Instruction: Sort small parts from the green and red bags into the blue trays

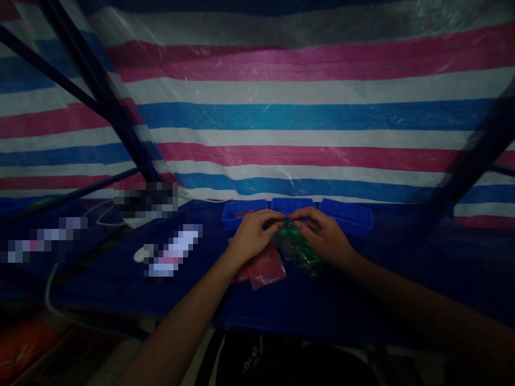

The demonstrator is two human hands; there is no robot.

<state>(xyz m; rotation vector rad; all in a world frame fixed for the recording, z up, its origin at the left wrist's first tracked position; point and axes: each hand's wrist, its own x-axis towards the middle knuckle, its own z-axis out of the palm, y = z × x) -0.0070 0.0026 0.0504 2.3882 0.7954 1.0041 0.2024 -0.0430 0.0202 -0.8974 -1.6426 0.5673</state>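
My left hand (254, 236) and my right hand (328, 238) meet fingertip to fingertip over the table. Between them, pinched at its upper edge, hangs a clear plastic bag (301, 245) with something green in it. What the green contents are is too dark to make out. The fingers of both hands are closed on the bag's edge, and the right hand covers part of its side. Below my left wrist, red plastic bags (267, 268) lie flat on the table, overlapping each other.
Three blue trays (295, 203) stand in a row behind my hands; the left one holds something reddish. On the blue table (120, 284) to the left are a blurred-out bright phone-like object (175, 251), a white round item (141, 254) and cables. Dark metal posts (100, 102) frame a striped sheet.
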